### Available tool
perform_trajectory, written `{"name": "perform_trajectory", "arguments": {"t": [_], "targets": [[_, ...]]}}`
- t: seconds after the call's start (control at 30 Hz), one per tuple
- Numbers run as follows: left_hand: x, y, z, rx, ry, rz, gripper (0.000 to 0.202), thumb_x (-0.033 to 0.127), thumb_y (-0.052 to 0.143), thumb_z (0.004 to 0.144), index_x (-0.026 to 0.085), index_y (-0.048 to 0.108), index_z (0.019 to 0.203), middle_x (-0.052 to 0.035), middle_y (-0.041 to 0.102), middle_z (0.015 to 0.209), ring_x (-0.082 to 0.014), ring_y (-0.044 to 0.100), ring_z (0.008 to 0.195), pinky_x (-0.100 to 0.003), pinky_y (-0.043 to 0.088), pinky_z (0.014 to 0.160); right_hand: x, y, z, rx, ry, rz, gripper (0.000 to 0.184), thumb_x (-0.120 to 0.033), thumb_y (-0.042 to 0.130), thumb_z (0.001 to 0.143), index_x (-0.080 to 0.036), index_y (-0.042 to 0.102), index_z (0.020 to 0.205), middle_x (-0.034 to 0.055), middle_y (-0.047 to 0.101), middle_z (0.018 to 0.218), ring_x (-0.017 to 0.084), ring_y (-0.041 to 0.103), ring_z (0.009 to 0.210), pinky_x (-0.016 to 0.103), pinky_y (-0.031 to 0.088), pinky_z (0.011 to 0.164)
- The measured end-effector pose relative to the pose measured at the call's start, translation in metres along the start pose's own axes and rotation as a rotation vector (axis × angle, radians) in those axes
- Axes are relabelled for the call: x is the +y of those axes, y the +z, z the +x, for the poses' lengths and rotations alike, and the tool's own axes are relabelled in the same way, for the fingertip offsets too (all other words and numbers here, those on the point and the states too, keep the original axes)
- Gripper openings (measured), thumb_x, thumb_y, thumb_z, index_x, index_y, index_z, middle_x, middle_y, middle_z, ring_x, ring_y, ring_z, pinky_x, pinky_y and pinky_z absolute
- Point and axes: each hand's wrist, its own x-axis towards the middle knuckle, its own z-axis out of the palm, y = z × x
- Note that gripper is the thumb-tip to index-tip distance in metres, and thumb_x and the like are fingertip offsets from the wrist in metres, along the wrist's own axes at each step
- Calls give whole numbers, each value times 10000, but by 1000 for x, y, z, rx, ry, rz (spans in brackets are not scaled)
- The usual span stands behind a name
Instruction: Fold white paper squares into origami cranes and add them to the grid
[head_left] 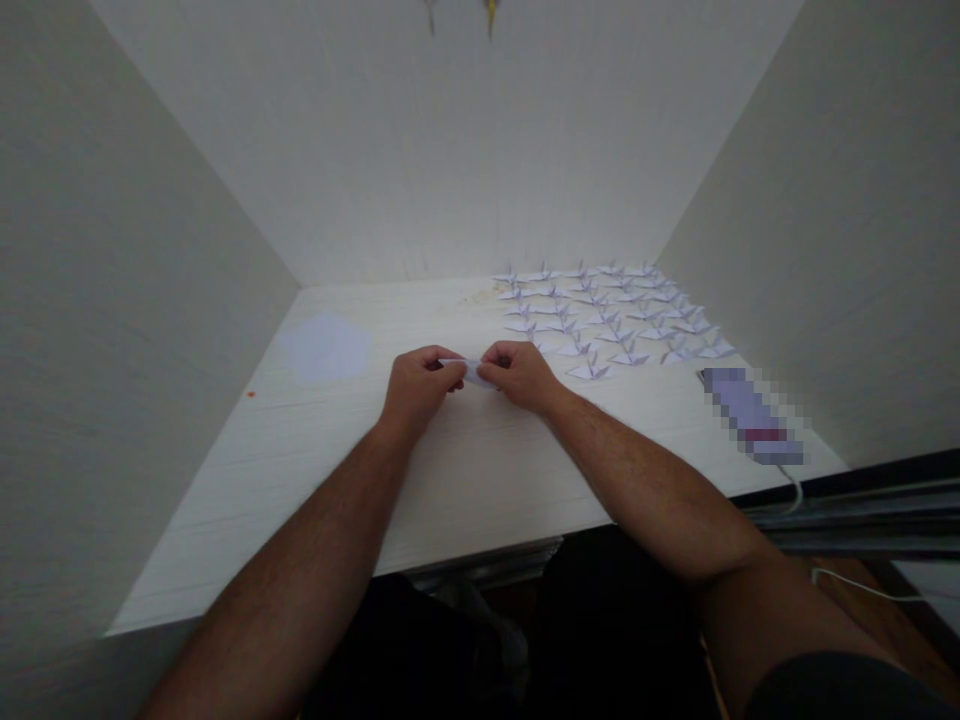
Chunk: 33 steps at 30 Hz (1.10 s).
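A small folded piece of white paper [472,372] is held above the middle of the table between my two hands. My left hand [421,385] pinches its left end between thumb and fingers. At the other end, my right hand [519,374] grips it the same way, close to the left. The fingers cover much of the paper, so its exact folded shape is hidden. To the right of my right hand stand rows of white paper cranes [592,369].
White sheets of paper [326,347] lie at the back left of the white table [480,480]. A small orange bit [251,394] is near the left edge. A blurred-out device [750,415] with a white cable [796,492] lies at the right. Walls enclose the back and both sides.
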Motion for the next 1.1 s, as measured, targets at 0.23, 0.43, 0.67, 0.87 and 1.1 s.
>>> {"name": "perform_trajectory", "arguments": {"t": [0.23,0.43,0.67,0.87,1.1], "targets": [[3,-3,0,-28,-18,21,108,262,707,656,157,719,677,-20,634,517,-120,527,474,-234,376,490,2,0,0,-3,-18,0,129,-284,626,713,-159,631,679,-34,556,576,90,462,544,226,353,529],[3,-3,0,-29,3,27,115,266,720,665,155,732,691,-22,634,521,-115,521,475,-231,359,489,-1,0,-2,-32,18,97,130,-285,624,701,-156,644,707,-31,565,571,91,472,539,222,363,524],[2,-2,-1,-34,-3,16,127,281,719,662,155,726,675,-18,625,509,-118,516,469,-237,360,491,1,0,-2,-38,-11,91,182,-326,642,701,-144,652,699,-18,581,590,91,472,545,223,351,518],[-7,4,3,-40,-91,-203,128,270,728,610,152,679,618,-6,571,475,-109,488,452,-236,347,471,1,-1,-1,-52,-33,54,194,-338,651,712,-145,664,715,-18,583,602,90,466,560,221,348,524],[-5,3,3,-120,-174,-339,143,258,734,607,148,646,588,-8,577,507,-108,518,454,-235,373,467,-1,-2,-2,-36,-24,34,177,-318,653,717,-143,664,704,-18,583,597,85,460,554,219,348,525]]}}
